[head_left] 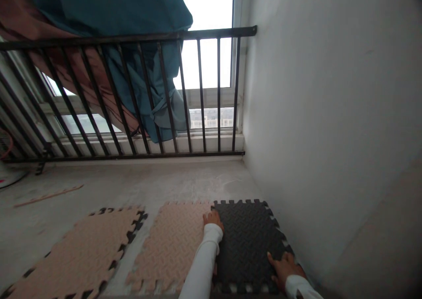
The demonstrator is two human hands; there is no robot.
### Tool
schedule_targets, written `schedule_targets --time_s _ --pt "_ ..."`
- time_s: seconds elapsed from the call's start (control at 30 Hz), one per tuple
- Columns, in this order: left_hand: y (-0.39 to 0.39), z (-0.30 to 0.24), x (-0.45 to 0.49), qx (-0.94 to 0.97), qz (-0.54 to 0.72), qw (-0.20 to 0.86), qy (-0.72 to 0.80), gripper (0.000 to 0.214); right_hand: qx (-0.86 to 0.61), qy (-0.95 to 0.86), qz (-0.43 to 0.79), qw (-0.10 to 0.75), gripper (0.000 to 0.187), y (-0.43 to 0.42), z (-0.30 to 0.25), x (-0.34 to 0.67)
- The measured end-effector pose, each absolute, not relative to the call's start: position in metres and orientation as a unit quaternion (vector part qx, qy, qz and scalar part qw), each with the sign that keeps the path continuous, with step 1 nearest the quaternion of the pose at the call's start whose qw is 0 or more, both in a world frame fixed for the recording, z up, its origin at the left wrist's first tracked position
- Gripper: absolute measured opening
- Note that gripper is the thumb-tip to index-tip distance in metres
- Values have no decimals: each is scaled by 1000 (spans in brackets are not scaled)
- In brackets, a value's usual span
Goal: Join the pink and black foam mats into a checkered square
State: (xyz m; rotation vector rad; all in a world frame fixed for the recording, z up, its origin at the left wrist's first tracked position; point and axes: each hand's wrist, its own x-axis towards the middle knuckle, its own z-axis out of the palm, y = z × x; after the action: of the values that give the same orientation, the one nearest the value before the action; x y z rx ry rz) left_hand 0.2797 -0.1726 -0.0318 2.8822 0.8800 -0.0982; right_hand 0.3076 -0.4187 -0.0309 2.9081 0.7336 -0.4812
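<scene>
Right hand (285, 268), nearest the camera, lies flat on the near right part of the black foam tile (247, 242), fingers released and spread, grasping nothing. Left hand (212, 220), in a white sleeve, presses on the seam where the black foam tile meets the middle tan foam tile (171, 246); its fingers appear released and flat, though the sleeve hides part of them.

Status, as judged from the lay of things: the black foam tile sits on the concrete floor (132, 180) in the corner, close against the white wall (329, 114). Its toothed edge appears locked into the middle tan tile along the far part of the seam; the near part is hidden by the arm. The left tan foam tile (82, 250) lies apart, a strip of bare floor between it and the middle one; that joint is not made.

Beyond, a black railing (132, 92) fronts the window, with teal cloth (132, 26) draped over it.
</scene>
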Motion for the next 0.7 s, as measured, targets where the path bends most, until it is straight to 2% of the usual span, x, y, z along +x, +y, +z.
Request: schedule_targets --time_s 0.1,0.4,0.57,0.7 --pt "-166 -35 285 955 -26 57 290 50 951 233 -176 105 61 -414 -16 302" --pt "-155 -31 303 957 -78 74 269 59 952 229 -176 107 62 -415 -15 301" --pt "-138 -20 279 955 -51 101 276 38 949 242 -175 97 62 -417 -15 303" --pt "-97 -10 228 930 -33 66 360 37 944 253 -175 117 59 -418 -23 307"
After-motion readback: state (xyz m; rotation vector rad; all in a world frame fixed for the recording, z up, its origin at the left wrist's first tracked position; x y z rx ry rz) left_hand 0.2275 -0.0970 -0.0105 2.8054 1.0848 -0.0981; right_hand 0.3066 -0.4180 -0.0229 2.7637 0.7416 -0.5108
